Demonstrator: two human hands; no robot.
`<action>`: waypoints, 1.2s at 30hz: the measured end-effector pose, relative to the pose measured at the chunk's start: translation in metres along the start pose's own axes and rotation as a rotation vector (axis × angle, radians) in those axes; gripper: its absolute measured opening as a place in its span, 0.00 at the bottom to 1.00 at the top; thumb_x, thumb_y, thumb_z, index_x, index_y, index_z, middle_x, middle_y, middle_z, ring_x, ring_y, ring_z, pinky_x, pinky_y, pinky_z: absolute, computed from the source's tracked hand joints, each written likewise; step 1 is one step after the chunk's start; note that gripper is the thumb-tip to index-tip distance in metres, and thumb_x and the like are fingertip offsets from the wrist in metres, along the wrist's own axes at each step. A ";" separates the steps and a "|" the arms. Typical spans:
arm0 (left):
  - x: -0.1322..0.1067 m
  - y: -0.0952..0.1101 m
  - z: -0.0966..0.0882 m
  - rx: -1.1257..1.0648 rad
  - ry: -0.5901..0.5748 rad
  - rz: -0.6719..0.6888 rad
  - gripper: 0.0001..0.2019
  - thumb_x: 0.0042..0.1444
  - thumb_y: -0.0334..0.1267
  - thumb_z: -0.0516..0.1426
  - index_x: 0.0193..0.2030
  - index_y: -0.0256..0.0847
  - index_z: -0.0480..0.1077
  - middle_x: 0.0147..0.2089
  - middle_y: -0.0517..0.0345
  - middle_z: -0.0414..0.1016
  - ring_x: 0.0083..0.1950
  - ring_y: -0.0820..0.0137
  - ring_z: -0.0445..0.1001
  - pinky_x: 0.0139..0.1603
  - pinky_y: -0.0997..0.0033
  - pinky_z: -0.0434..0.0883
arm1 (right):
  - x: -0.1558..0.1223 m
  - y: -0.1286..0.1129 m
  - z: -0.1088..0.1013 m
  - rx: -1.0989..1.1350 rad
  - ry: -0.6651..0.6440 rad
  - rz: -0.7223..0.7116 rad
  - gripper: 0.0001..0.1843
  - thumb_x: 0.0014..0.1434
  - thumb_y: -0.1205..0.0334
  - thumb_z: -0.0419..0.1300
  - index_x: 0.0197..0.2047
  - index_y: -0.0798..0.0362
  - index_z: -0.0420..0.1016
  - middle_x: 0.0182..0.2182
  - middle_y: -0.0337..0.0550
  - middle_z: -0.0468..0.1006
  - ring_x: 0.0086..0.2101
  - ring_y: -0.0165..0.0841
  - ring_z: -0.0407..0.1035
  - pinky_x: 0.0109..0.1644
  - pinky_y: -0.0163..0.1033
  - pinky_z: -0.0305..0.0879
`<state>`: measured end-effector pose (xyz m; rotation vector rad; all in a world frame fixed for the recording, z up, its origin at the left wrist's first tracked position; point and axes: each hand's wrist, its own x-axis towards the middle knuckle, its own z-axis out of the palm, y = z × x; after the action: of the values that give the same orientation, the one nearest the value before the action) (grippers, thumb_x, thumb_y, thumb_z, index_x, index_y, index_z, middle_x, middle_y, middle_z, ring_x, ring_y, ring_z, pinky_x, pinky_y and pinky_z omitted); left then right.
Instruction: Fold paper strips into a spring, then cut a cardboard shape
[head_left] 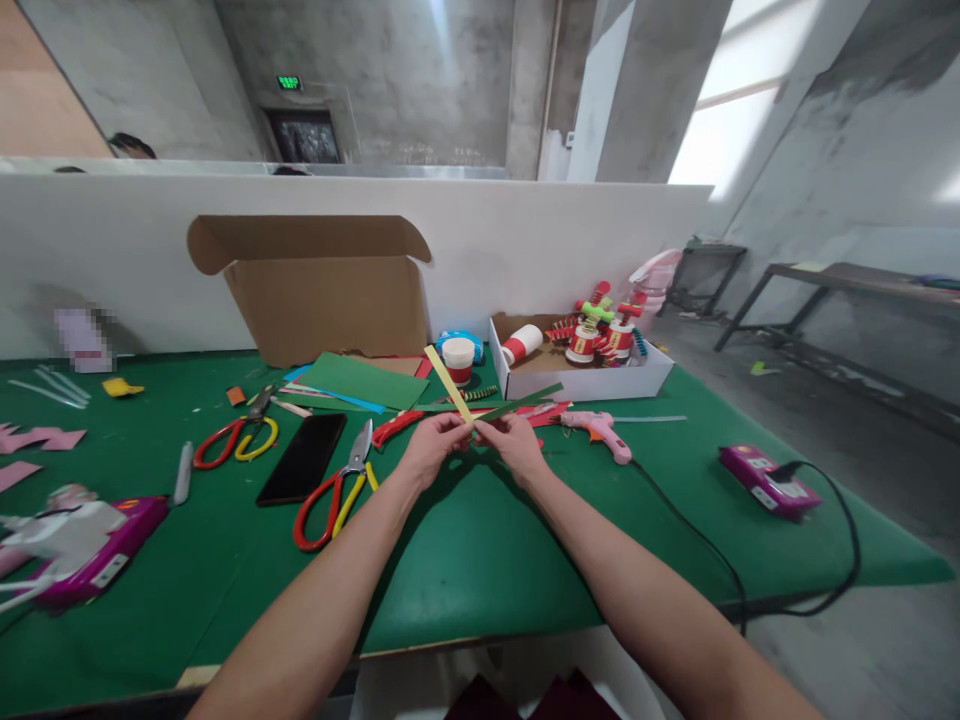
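Over the green tabletop my hands meet, fingertips nearly touching. My left hand (pixel 439 445) pinches the lower end of a yellow paper strip (pixel 448 383), which slants up to the left. A dark green paper strip (pixel 525 402) runs up to the right from my right hand (pixel 514 445), whose fingers are closed on its lower end. The two strips cross or join at the fingertips; how they are fixed there is hidden. Just behind the hands lies a red-handled cutter (pixel 396 428). A pink glue gun (pixel 600 430) rests right of my right hand.
Scissors (pixel 337 495), a black phone (pixel 302 460) and more scissors (pixel 238 435) lie left. Green paper sheets (pixel 360 380), a paper cup (pixel 458 360) and a white box (pixel 592 383) of cup figures stand behind. A cord runs to a purple power strip (pixel 771 482).
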<state>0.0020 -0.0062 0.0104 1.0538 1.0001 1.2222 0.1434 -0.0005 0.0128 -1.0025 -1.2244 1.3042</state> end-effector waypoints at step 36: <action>-0.001 -0.001 0.003 0.004 0.004 0.036 0.19 0.34 0.49 0.69 0.26 0.36 0.72 0.23 0.60 0.72 0.25 0.76 0.66 0.29 0.74 0.64 | -0.002 0.001 0.000 -0.054 0.060 -0.062 0.12 0.40 0.53 0.69 0.22 0.53 0.77 0.19 0.40 0.76 0.23 0.33 0.69 0.32 0.39 0.68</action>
<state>0.0049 -0.0075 0.0100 1.0767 0.9906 1.2521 0.1432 -0.0020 0.0113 -1.0267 -1.2407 1.1904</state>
